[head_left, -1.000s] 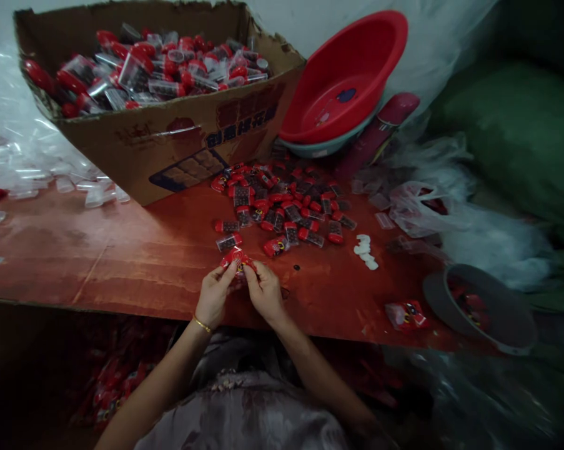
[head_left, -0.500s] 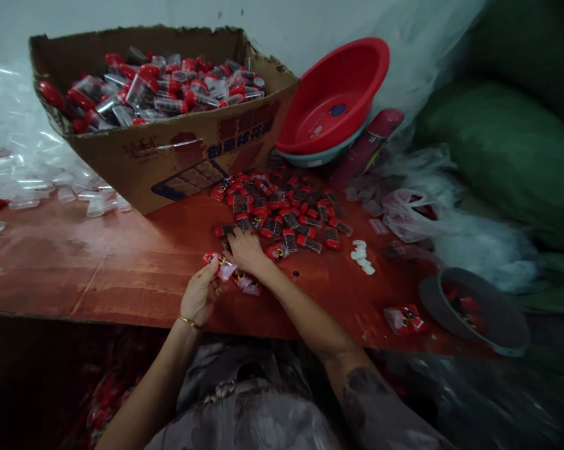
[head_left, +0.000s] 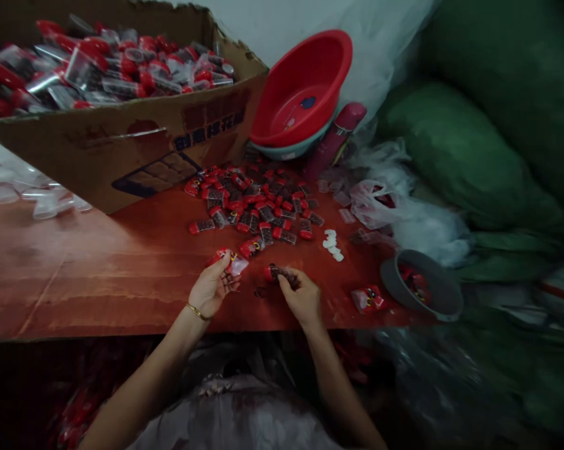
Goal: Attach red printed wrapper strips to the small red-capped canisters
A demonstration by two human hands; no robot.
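Above the red-brown tabletop, my left hand (head_left: pixel 211 286) pinches a small red printed packet (head_left: pixel 223 257) with a clear part at its end. To its right, my right hand (head_left: pixel 303 299) has its fingers closed on a small clear tube (head_left: pixel 277 272) with dark contents and a red end. The tube lies sideways, pointing toward the packet, with a gap between them. Just beyond both hands is another red printed packet (head_left: pixel 251 247). A pile of red-capped tubes (head_left: pixel 265 206) with dark contents spreads behind it, and a single tube (head_left: pixel 202 226) lies at the pile's left.
A large cardboard box (head_left: pixel 169 137) full of red-capped tubes stands at back left. Behind the pile lean a red basin (head_left: pixel 300 94) and a pink bottle (head_left: pixel 333 137). White pieces (head_left: pixel 332 245), a packet (head_left: pixel 368 300) and a grey bowl (head_left: pixel 422 300) are at right.
My right hand has come back from the pile toward the table's near edge, bringing a tube. My left hand still holds the packet. The view has turned to the right.
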